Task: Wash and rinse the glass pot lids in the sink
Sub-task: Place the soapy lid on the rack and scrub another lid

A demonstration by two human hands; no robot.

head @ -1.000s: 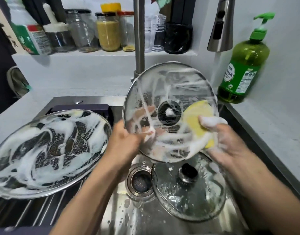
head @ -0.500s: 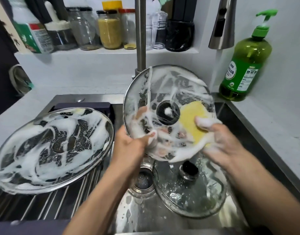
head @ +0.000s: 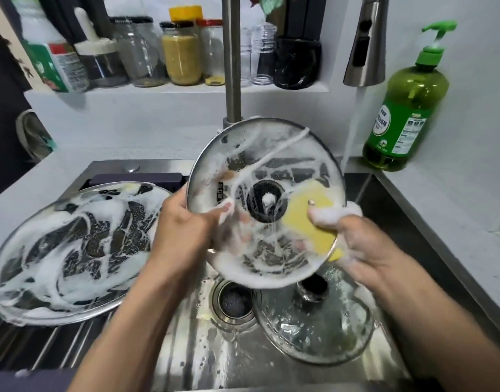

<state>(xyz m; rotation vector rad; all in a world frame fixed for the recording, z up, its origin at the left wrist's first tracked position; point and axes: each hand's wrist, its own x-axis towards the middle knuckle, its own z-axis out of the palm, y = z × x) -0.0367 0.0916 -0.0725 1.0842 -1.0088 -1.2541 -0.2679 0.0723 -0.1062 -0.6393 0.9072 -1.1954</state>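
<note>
At the middle of the frame, the left hand (head: 183, 224) grips the left edge of a soapy glass lid (head: 267, 202), its thumb on the near face and its fingers curled behind the glass. The right hand (head: 365, 244), covered in foam, pinches a yellow sponge (head: 308, 219) against the lid's right side, thumb on top of the sponge. The lid is tilted up over the sink (head: 186, 349), with its dark knob (head: 267, 200) showing through the glass. Below it, a second lid (head: 314, 323) lies in the sink, just beside the drain (head: 233, 302). At the left of the frame, a big foamy lid (head: 73, 250) rests on a rack (head: 45, 346). Water runs from the tap head (head: 366, 43) at the upper right. A green soap bottle (head: 407, 108) stands on the worktop (head: 455, 199) at the right.
</note>
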